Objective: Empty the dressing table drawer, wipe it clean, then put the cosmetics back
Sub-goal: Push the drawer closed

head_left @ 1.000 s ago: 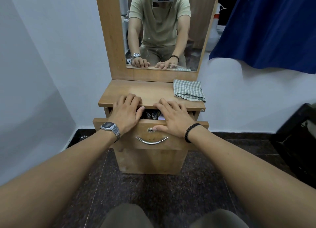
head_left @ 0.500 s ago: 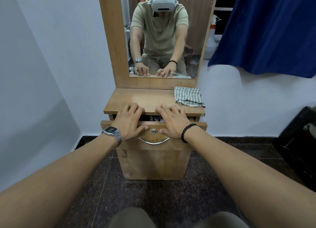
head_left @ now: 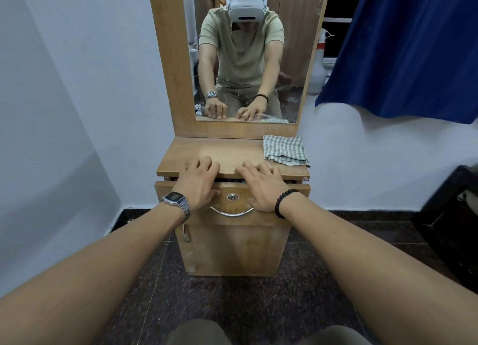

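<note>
The wooden dressing table stands against the wall, its drawer almost pushed in, with only a thin dark gap under the tabletop. The cosmetics inside are hidden. My left hand lies flat over the drawer front's left half, fingers straight and reaching onto the tabletop edge. In the same flat way, my right hand presses the right half. Between them sit a round lock and a curved metal handle. A folded green checked cloth lies on the tabletop's right rear corner.
A mirror in a wooden frame rises behind the tabletop. Below the drawer is a cupboard door with a small handle at its left. A blue curtain hangs at the upper right. A dark object stands on the granite floor at right.
Both hands have pushed the drawer inward; the open gap that showed cosmetics one second ago has narrowed to a slit. My head has moved back and the view widened.
</note>
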